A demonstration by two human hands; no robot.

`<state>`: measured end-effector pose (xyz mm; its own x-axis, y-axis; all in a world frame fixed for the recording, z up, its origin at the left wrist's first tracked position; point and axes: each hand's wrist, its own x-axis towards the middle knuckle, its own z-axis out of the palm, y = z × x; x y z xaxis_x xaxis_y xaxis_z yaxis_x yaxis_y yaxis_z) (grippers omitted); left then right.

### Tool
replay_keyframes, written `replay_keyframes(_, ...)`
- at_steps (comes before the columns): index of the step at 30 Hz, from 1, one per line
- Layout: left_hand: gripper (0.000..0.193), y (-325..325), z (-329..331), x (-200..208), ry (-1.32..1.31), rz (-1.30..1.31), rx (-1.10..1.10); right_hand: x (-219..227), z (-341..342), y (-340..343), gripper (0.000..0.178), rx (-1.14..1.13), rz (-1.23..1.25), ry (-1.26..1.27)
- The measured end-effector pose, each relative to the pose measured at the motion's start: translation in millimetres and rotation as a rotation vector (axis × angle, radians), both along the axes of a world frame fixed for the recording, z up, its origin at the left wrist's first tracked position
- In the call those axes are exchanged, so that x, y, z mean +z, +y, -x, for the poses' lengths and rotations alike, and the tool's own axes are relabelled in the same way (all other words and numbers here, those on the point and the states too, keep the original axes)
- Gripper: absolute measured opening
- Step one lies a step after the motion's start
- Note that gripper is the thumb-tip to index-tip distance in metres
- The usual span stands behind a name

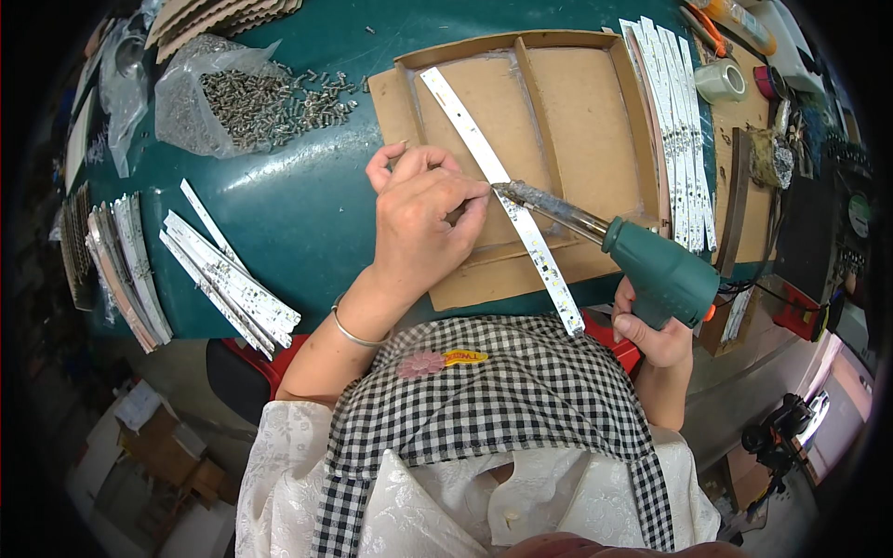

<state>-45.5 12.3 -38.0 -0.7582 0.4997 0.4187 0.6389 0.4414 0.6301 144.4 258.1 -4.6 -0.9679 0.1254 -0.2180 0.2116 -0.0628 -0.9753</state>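
Observation:
My right hand [656, 337] is wrapped round the handle of a green soldering gun [662, 270]. Its metal tip reaches up and left to the middle of a narrow white LED strip [460, 121]. The strip lies slantwise over a cardboard tray [595, 121], with its lower end near my apron. My left hand [420, 216] pinches thumb and forefinger together right beside the soldering tip, at the strip's edge. Whatever is between those fingertips is too small to make out.
Many small metal cylinders [251, 102] spill from a plastic bag at the upper left. White strips [228, 284] lie stacked at the left, and more strips [684, 139] lie along the tray's right side. A small white jar [721, 82] stands at the far right.

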Motion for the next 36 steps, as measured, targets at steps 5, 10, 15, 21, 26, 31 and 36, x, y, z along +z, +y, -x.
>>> replay_keyframes(5,0.013,-1.1,0.0,-0.2,-0.005,0.004,-0.007,8.3,1.6,2.8,0.072,-0.119,0.125,0.008)
replay_keyframes(10,0.014,0.2,-0.6,-1.9,0.002,-0.015,-0.004,9.8,1.2,13.3,0.069,-0.130,0.220,0.050)
replay_keyframes(15,0.014,0.2,0.1,-0.5,-0.002,-0.021,0.000,6.3,-1.2,13.1,0.073,-0.120,0.256,0.065)
replay_keyframes(21,0.014,0.8,-0.8,-4.7,0.004,-0.047,0.003,4.4,-3.7,11.7,0.076,-0.129,0.269,0.055)
replay_keyframes(26,0.014,1.7,0.4,-3.2,-0.005,-0.049,-0.007,5.9,-2.6,13.1,0.077,-0.144,0.277,0.094)
replay_keyframes(31,0.014,-0.5,0.1,1.3,0.010,0.006,-0.024,17.3,3.7,5.4,0.075,-0.268,0.212,0.171)
replay_keyframes(36,0.014,-1.3,0.0,3.1,0.025,0.025,-0.031,22.1,-0.3,16.0,0.077,-0.313,0.215,0.217)
